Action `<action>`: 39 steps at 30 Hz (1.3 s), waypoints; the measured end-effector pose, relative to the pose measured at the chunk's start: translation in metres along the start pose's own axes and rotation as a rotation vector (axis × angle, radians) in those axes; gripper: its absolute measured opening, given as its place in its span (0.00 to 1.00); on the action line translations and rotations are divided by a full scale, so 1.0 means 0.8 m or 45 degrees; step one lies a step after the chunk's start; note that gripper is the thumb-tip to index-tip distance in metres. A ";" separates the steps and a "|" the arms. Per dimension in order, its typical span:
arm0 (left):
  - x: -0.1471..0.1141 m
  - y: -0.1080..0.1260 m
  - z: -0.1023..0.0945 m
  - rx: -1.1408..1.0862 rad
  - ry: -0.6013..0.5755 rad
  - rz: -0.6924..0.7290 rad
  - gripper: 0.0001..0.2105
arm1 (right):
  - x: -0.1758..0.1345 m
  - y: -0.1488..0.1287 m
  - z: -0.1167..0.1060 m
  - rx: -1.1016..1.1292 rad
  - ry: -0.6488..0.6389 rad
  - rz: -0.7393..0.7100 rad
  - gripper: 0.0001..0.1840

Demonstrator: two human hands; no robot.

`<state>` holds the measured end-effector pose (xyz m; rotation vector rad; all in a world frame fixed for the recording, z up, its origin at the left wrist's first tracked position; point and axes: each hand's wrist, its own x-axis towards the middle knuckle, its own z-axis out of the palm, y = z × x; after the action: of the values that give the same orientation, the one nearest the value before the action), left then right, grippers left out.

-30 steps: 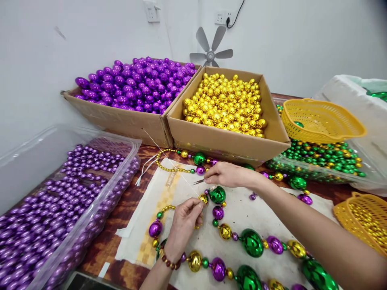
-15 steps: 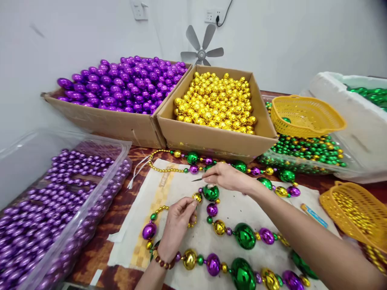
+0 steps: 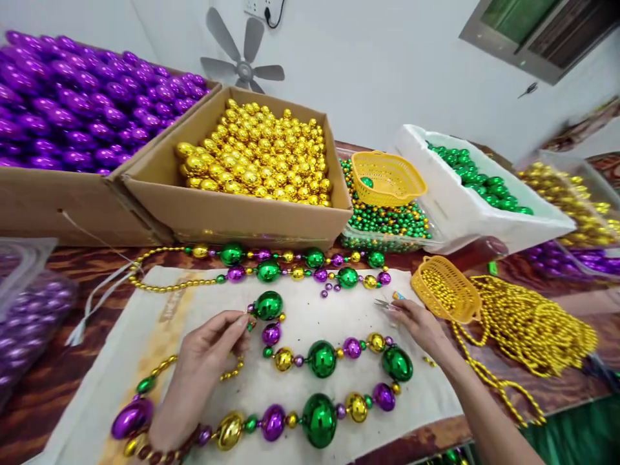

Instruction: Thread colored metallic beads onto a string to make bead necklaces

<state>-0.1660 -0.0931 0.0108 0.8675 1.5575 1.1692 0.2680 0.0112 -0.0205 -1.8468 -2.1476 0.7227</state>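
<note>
My left hand (image 3: 208,361) pinches the end of a bead string beside a large green bead (image 3: 268,305); the pinched bead is mostly hidden by the fingers. The bead garland (image 3: 322,358), in green, purple and gold, winds over a white cloth (image 3: 310,323) and passes under my left wrist. At the cloth's right side, my right hand (image 3: 419,326) is closed on small scissors (image 3: 382,303), their thin blades pointing left. Close to those fingers lies a blue-and-orange item (image 3: 398,296), partly hidden. A finished-looking second strand (image 3: 295,273) lies along the far side of the cloth.
Cardboard boxes of purple beads (image 3: 87,103) and gold beads (image 3: 261,155) stand behind the cloth. To the right are yellow baskets (image 3: 443,290), a foam box (image 3: 513,216) and a heap of gold bead strings (image 3: 537,323). Several loose purple beads (image 3: 330,289) lie on the cloth.
The view has turned to the right. My right hand has moved away from my left hand to the cloth's right side, carrying the scissors. My left hand still pinches the string end.
</note>
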 end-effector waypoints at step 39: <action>0.018 0.015 -0.058 -0.294 0.004 -0.083 0.09 | 0.051 -0.375 0.167 1.282 -0.407 -0.411 0.05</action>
<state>-0.2151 -0.0890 0.0212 0.6584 1.4093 1.2742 -0.0613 -0.0057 0.0077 -0.8759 -1.6217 1.6750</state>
